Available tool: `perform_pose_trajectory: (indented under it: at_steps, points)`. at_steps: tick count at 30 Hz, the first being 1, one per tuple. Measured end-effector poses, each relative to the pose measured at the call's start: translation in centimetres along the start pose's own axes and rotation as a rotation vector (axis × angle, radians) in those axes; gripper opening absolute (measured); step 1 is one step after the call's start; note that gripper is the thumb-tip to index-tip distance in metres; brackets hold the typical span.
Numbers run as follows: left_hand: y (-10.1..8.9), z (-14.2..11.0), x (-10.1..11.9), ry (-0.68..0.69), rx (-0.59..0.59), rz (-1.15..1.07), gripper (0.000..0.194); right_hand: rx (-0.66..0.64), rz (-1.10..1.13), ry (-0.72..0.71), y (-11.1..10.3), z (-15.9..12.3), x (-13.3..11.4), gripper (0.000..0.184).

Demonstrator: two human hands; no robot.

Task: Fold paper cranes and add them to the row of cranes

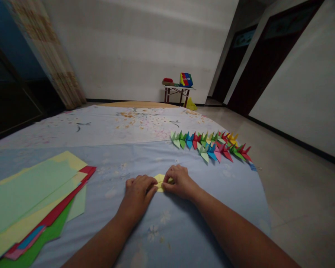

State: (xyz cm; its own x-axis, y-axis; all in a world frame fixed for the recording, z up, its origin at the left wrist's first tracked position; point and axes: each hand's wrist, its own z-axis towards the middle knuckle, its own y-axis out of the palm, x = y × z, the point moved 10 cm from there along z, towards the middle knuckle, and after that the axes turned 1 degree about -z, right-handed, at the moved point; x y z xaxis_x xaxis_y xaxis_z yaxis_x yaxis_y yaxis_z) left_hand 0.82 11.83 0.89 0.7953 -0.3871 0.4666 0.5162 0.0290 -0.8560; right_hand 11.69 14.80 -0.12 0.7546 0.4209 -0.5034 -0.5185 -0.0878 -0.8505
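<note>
A small piece of folded yellow paper (160,178) lies on the blue floral cloth, between my two hands. My left hand (141,190) pinches its left edge with thumb and fingers. On the other side, my right hand (180,181) grips the right part of the paper, its fingertips curled over it. Fold lines run across the visible middle of the paper; its outer ends are hidden under my fingers.
Rows of colourful folded paper cranes (203,139) stand at the right of the table. A stack of coloured paper sheets (30,193) lies on the left. The cloth-covered table (123,156) curves off at its right edge. A small side table (181,88) stands by the wall.
</note>
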Motion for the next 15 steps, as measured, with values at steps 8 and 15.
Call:
perform_pose_trajectory:
  at_steps: [8, 15]
  points:
    - [-0.3, -1.1, 2.3, 0.155, -0.038, 0.19, 0.027, 0.019, -0.015, 0.017, -0.1, -0.2, -0.1, 0.006]
    - [0.5, -2.1, 3.3, 0.129, -0.116, 0.359, 0.033, 0.029, -0.037, 0.015, -0.3, -0.3, -0.3, 0.007]
